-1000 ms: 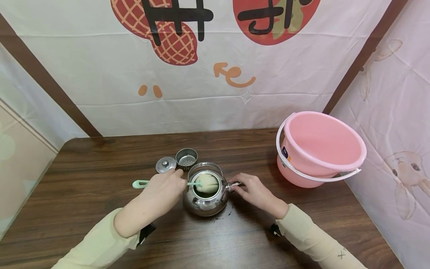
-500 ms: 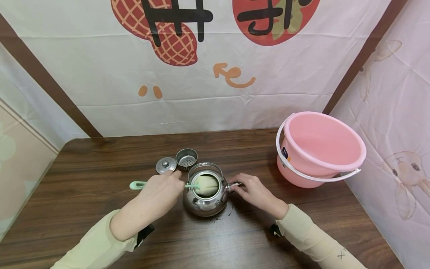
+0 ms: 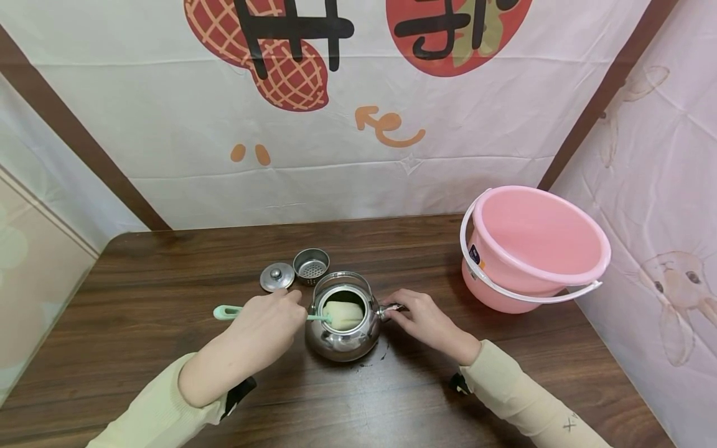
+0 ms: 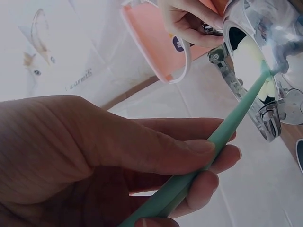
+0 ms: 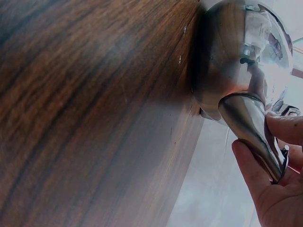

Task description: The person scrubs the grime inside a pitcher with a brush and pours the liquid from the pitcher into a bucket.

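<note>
A shiny metal teapot (image 3: pixel 338 346) stands upright on the table, its top opening facing up. My left hand (image 3: pixel 270 325) grips the mint-green handle (image 4: pixel 232 120) of a sponge brush, thumb on one side and fingers curled round the other in the left wrist view. The pale sponge head (image 3: pixel 344 315) lies inside the teapot's opening, near the front of the rim; its lower part is hidden. On the teapot's right, my right hand (image 3: pixel 424 318) holds the spout (image 5: pixel 248 123) between thumb and fingers.
Behind the teapot sit a perforated metal strainer (image 3: pixel 311 266) and a lid (image 3: pixel 277 277) with a knob. A pink bucket (image 3: pixel 538 239) with a white handle stands at the back right of the wooden table (image 3: pixel 168 280). A printed cloth wall (image 3: pixel 347 186) rises behind.
My left hand has drawn slightly left and toward me with the brush. The sponge head has shifted from the middle of the opening to its front. The right hand and teapot stay put.
</note>
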`<move>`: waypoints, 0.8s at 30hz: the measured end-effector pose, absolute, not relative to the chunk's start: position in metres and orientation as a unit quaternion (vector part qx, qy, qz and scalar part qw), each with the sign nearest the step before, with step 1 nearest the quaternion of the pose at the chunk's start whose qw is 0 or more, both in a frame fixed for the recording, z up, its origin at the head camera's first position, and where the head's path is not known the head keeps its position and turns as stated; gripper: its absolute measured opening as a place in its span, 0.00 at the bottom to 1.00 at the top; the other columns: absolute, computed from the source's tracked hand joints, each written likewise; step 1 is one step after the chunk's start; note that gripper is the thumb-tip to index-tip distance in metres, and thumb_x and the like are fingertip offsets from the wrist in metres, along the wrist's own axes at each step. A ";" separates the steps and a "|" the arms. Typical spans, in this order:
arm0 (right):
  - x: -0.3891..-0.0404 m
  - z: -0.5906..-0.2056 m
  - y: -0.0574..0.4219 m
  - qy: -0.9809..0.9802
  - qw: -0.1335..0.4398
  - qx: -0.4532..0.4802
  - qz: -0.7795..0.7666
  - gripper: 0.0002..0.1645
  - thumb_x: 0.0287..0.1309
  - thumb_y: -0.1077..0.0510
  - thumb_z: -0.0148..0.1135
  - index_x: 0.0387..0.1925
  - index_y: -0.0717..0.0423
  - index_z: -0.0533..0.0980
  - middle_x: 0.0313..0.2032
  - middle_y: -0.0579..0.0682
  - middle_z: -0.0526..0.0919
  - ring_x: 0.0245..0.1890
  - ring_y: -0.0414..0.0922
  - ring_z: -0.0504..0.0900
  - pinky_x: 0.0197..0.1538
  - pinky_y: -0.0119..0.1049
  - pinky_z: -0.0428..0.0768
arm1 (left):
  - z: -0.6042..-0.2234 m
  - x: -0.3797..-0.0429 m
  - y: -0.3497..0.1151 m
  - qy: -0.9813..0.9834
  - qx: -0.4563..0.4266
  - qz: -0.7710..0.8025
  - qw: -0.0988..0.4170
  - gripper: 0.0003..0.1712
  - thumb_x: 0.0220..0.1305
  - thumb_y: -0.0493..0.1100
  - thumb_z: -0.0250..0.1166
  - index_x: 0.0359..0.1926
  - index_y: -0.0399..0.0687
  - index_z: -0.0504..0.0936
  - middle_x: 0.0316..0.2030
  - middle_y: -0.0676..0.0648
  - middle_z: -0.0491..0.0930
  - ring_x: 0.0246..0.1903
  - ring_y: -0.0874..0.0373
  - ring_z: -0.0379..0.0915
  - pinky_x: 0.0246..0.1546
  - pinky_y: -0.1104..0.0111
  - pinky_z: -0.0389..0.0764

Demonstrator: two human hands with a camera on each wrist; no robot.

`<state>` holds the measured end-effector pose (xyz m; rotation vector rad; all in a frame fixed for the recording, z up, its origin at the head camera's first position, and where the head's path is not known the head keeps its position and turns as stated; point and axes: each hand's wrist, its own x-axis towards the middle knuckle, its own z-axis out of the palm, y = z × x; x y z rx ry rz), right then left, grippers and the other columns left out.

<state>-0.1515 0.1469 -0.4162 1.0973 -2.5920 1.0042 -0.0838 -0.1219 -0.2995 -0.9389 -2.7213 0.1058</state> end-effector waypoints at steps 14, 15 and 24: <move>-0.151 -0.415 0.147 -0.864 0.070 0.365 0.339 0.08 0.54 0.61 0.62 0.37 0.57 0.79 0.36 0.46 0.82 0.38 0.38 0.79 0.42 0.34 0.77 | -0.302 -0.085 -0.120 -0.932 -0.342 0.038 0.112 0.14 0.34 0.28 0.65 0.11 0.49 0.71 0.17 0.50 0.66 0.17 0.55 0.64 0.12 0.67 0.64; -0.151 -0.415 0.147 -0.865 0.069 0.363 0.339 0.08 0.54 0.61 0.62 0.37 0.56 0.79 0.36 0.46 0.82 0.38 0.38 0.79 0.42 0.34 0.77 | -0.302 -0.085 -0.120 -0.932 -0.343 0.038 0.111 0.14 0.34 0.28 0.64 0.11 0.49 0.71 0.17 0.50 0.66 0.17 0.55 0.64 0.12 0.67 0.64; -0.152 -0.417 0.147 -0.863 0.070 0.365 0.342 0.08 0.54 0.61 0.62 0.38 0.57 0.79 0.36 0.47 0.82 0.38 0.38 0.79 0.42 0.34 0.77 | -0.304 -0.087 -0.115 -0.930 -0.351 0.030 0.105 0.12 0.34 0.28 0.64 0.11 0.48 0.72 0.18 0.50 0.68 0.19 0.54 0.65 0.13 0.65 0.65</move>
